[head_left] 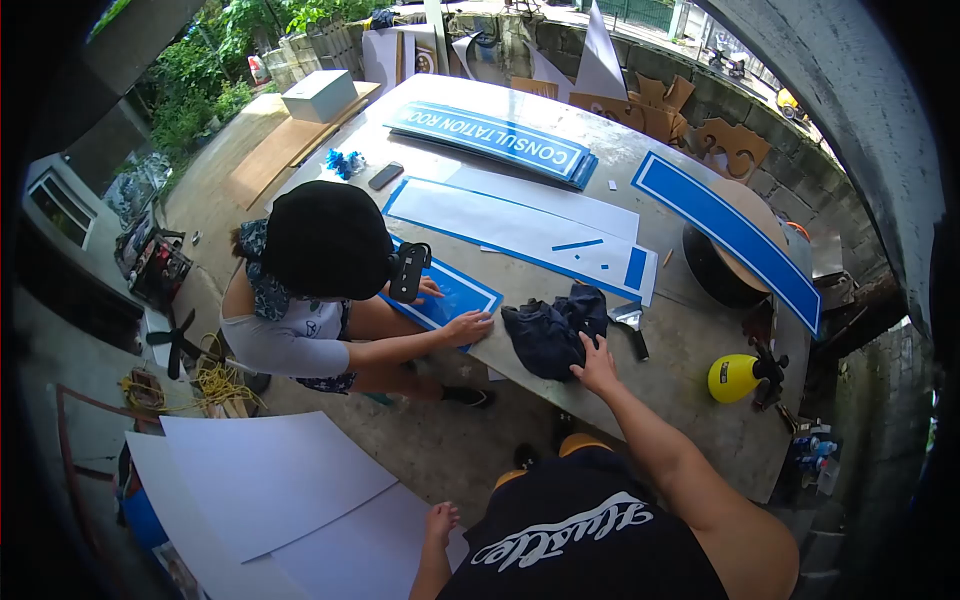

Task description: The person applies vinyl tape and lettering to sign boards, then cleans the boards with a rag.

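Note:
My right hand [597, 366] reaches over the table with its fingers spread, touching the near edge of a crumpled dark cloth [545, 335]. Close by, beyond the cloth, lies a scraper [636, 330] with a wide blade and dark handle. My left hand [441, 521] hangs low beside my body, above large white sheets [290, 490]; its fingers are loosely bent and hold nothing. A co-worker in a black cap sits left of the cloth, with both hands on a blue sign panel [465, 290].
The table [690, 400] holds a yellow spray bottle [733, 378], stacked "CONSULTATION ROOM" signs [490, 135], a white strip with blue pieces [500, 220] and a phone [386, 176]. A long blue panel [730, 240] leans over a round black object [715, 270].

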Demonstrator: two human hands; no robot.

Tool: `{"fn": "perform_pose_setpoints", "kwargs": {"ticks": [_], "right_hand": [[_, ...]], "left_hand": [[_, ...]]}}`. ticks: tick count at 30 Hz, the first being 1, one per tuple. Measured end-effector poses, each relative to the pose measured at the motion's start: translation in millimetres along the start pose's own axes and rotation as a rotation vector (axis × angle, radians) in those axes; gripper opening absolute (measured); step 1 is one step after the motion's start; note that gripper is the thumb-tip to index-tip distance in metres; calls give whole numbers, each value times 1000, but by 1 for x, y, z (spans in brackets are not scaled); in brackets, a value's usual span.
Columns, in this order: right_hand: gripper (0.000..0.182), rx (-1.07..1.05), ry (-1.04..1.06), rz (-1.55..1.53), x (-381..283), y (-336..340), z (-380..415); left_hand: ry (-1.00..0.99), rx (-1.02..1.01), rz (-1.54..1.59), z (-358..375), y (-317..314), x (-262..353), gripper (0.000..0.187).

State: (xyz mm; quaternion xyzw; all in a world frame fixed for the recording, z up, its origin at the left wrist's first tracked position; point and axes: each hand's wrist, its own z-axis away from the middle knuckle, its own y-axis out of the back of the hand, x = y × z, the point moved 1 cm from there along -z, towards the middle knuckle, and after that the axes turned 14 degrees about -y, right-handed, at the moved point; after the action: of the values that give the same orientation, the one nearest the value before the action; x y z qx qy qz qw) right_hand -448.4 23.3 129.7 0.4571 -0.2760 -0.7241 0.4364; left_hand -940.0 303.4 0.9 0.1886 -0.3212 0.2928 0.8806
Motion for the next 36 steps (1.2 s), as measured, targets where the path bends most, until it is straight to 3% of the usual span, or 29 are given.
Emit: {"fn": "perform_pose_setpoints", "kwargs": {"ticks": [6, 12, 17, 21, 22, 25, 28, 34, 36], "right_hand": [[130, -65, -154, -89, -13, -21, -43], [131, -97, -235, 24, -39, -26, -56], [91, -103, -155, -73, -26, -31, -104], [58, 37, 19, -289, -38, 21, -129], [54, 78, 86, -349, -54, 60, -116], [55, 206, 264, -248, -83, 133, -98], [55, 255, 335, -137, -104, 155, -90], [57, 64, 378, 86, -71, 38, -115], [60, 217, 368, 127, -45, -7, -118]], "left_hand": [[-105, 57, -44, -10, -5, 55, 31], [-123, 91, -87, -1, -11, 81, 35], [-56, 151, -95, 31, -27, 73, 36], [-21, 195, -70, 53, -36, 50, 34], [-12, 201, -66, 56, -39, 45, 34], [42, 227, -60, 62, -46, 31, 34], [77, 227, -63, 63, -60, 36, 34], [-124, 177, -72, 48, -71, 67, 36], [-171, 186, -69, 52, -70, 88, 36]]}}
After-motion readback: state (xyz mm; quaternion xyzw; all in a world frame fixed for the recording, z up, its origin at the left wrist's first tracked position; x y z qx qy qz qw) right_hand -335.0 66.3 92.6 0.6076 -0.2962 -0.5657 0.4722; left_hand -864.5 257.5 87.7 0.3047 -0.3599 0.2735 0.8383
